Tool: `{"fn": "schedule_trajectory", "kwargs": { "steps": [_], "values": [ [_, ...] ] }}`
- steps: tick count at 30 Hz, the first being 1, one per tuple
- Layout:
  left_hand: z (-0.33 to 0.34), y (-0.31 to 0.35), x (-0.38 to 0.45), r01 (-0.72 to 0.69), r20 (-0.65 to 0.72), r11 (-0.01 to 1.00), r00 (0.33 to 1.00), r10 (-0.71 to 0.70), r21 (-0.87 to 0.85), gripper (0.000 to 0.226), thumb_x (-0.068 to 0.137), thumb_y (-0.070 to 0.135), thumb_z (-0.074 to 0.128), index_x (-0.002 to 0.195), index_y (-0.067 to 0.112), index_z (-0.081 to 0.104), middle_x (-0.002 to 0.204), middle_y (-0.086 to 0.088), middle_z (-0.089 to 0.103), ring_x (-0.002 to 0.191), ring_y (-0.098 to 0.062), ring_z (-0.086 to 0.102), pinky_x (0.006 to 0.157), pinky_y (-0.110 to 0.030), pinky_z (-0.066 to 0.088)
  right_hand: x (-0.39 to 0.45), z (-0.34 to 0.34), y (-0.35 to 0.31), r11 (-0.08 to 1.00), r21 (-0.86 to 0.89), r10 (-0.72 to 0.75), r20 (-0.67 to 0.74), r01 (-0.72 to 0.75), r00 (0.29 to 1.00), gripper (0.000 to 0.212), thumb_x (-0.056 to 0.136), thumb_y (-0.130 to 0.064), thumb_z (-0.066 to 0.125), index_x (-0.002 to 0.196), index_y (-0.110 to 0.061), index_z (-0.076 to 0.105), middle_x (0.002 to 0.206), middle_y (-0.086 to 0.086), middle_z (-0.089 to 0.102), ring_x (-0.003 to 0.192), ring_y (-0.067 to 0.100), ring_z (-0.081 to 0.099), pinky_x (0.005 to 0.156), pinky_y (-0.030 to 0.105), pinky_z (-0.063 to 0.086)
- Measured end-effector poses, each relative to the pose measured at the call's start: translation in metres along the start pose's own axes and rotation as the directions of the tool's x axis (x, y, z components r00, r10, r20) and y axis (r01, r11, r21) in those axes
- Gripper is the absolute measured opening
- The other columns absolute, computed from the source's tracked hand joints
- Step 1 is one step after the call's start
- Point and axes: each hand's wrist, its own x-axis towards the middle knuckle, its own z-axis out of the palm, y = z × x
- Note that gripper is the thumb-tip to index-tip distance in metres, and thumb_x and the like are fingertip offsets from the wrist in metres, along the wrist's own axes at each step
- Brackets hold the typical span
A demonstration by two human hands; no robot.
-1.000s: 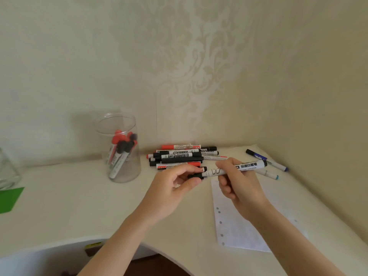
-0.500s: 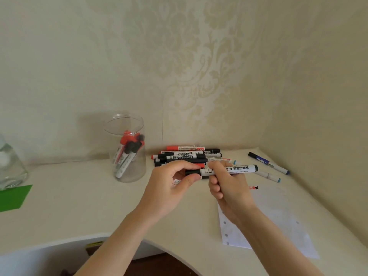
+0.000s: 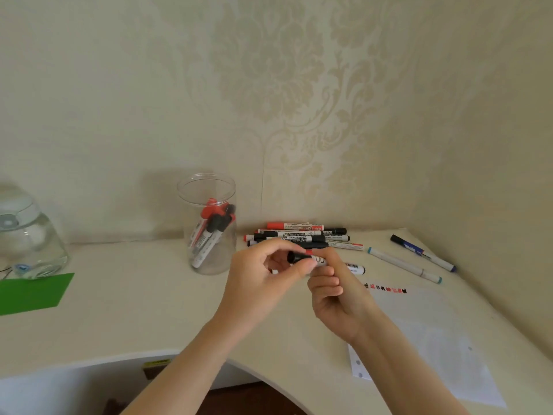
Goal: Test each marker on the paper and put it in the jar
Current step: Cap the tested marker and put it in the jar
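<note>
At the centre of the frame both hands hold one marker (image 3: pixel 314 260) level above the worktop (image 3: pixel 134 310). The left hand (image 3: pixel 263 283) pinches its black cap between thumb and forefinger, while the right hand (image 3: pixel 335 292) curls round the white barrel; gripping each end this way suits pulling the cap off or pressing it on, though which one cannot be told. Just below and right lies the paper (image 3: pixel 434 339), with a short row of red and black test marks near its upper edge, close enough for the right hand to write on. Behind the hands a pile of markers (image 3: pixel 299 235) lies against the wall, apparently waiting to be tested, and two more pens lie to the right near the corner. Left of centre stands the clear jar (image 3: pixel 206 229), open-topped, with several markers leaning inside it, so part of the task looks done. At the far left sit a glass bottle (image 3: pixel 30 241) and a green card (image 3: pixel 33 292).
</note>
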Motion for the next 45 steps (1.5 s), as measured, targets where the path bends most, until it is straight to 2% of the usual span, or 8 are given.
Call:
{"fn": "schedule_trajectory", "kwargs": {
  "steps": [4, 11, 14, 17, 24, 30, 40, 45],
  "values": [
    [-0.001, 0.005, 0.012, 0.313, -0.083, 0.844, 0.919, -0.384, -0.436, 0.012, 0.082, 0.015, 0.075, 0.091, 0.008, 0.070, 0.083, -0.002, 0.074, 0.083, -0.011, 0.069, 0.071, -0.018, 0.051, 0.011, 0.017, 0.003, 0.993, 0.078, 0.074, 0.163, -0.087, 0.984, 0.031, 0.072, -0.034, 0.078, 0.061, -0.011, 0.059, 0.052, -0.007, 0.050, 0.034, 0.002, 0.044, 0.032, 0.009, 0.037],
    [-0.073, 0.019, 0.049, 0.190, -0.316, 0.888, 0.886, -0.339, -0.418, 0.009, 0.088, 0.012, 0.069, 0.097, 0.008, 0.070, 0.094, -0.009, 0.074, 0.088, -0.021, 0.071, 0.077, -0.033, 0.057, 0.046, 0.014, 0.003, 0.925, -0.341, -0.197, -0.050, 0.169, 0.979, 0.018, 0.089, -0.026, 0.074, 0.091, -0.010, 0.066, 0.075, 0.002, 0.065, 0.047, 0.008, 0.054, 0.040, 0.013, 0.045],
    [-0.109, 0.030, 0.067, 0.080, -0.454, 0.947, 0.862, -0.223, -0.312, 0.016, 0.086, 0.011, 0.072, 0.101, 0.010, 0.069, 0.102, -0.010, 0.073, 0.093, -0.013, 0.070, 0.087, -0.030, 0.054, 0.062, -0.008, 0.002, 0.323, -0.900, -0.528, 0.086, 0.293, 0.845, 0.003, 0.091, -0.022, 0.070, 0.091, -0.019, 0.071, 0.088, -0.002, 0.071, 0.067, 0.006, 0.065, 0.062, 0.016, 0.054],
    [-0.136, 0.044, 0.088, -0.036, -0.527, 0.958, 0.841, -0.124, -0.283, 0.014, 0.085, 0.010, 0.073, 0.096, 0.017, 0.068, 0.104, -0.014, 0.072, 0.097, -0.015, 0.069, 0.092, -0.032, 0.053, 0.075, -0.027, -0.003, -0.303, -0.935, -0.497, 0.319, 0.183, 0.807, 0.013, 0.091, -0.029, 0.068, 0.103, -0.027, 0.073, 0.094, -0.014, 0.070, 0.086, 0.001, 0.064, 0.084, 0.022, 0.054],
    [-0.131, 0.028, 0.113, 0.115, -0.461, 0.992, 0.884, -0.080, 0.047, 0.017, 0.082, 0.011, 0.075, 0.091, 0.024, 0.069, 0.091, 0.005, 0.073, 0.090, -0.009, 0.070, 0.089, -0.026, 0.053, 0.083, -0.035, -0.008, -0.630, -0.773, -0.431, 0.428, 0.075, 0.794, 0.029, 0.097, -0.032, 0.056, 0.124, -0.031, 0.066, 0.123, -0.009, 0.064, 0.114, 0.014, 0.056, 0.092, 0.026, 0.043],
    [-0.125, 0.005, 0.098, 0.188, -0.350, 0.889, 0.936, -0.034, 0.417, 0.020, 0.083, 0.014, 0.073, 0.102, 0.018, 0.068, 0.090, 0.007, 0.070, 0.080, -0.002, 0.065, 0.072, -0.009, 0.048, 0.084, -0.039, -0.014, -0.697, -0.715, -0.398, 0.450, 0.056, 0.800, 0.027, 0.094, -0.041, 0.061, 0.118, -0.030, 0.059, 0.121, -0.009, 0.054, 0.114, 0.014, 0.049, 0.092, 0.029, 0.039],
    [-0.100, 0.002, 0.093, -0.024, -0.138, 0.716, 0.976, 0.168, 0.698, 0.022, 0.085, 0.019, 0.067, 0.107, 0.022, 0.065, 0.101, 0.009, 0.068, 0.098, -0.013, 0.061, 0.088, -0.031, 0.047, 0.088, -0.045, -0.018, -0.781, -0.620, -0.279, 0.451, 0.073, 0.848, 0.030, 0.098, -0.040, 0.056, 0.125, -0.026, 0.059, 0.127, -0.003, 0.047, 0.122, 0.018, 0.043, 0.095, 0.030, 0.035],
    [-0.050, 0.006, 0.066, -0.263, -0.016, 0.779, 0.944, 0.330, 0.570, 0.014, 0.084, 0.009, 0.065, 0.095, 0.018, 0.067, 0.090, 0.012, 0.061, 0.081, -0.001, 0.050, 0.075, -0.013, 0.039, 0.072, -0.038, -0.031, -0.158, -0.934, -0.467, 0.356, 0.320, 0.809, 0.010, 0.097, -0.030, 0.062, 0.103, -0.022, 0.060, 0.098, -0.004, 0.066, 0.080, 0.008, 0.059, 0.063, 0.015, 0.043]
  ]
}}
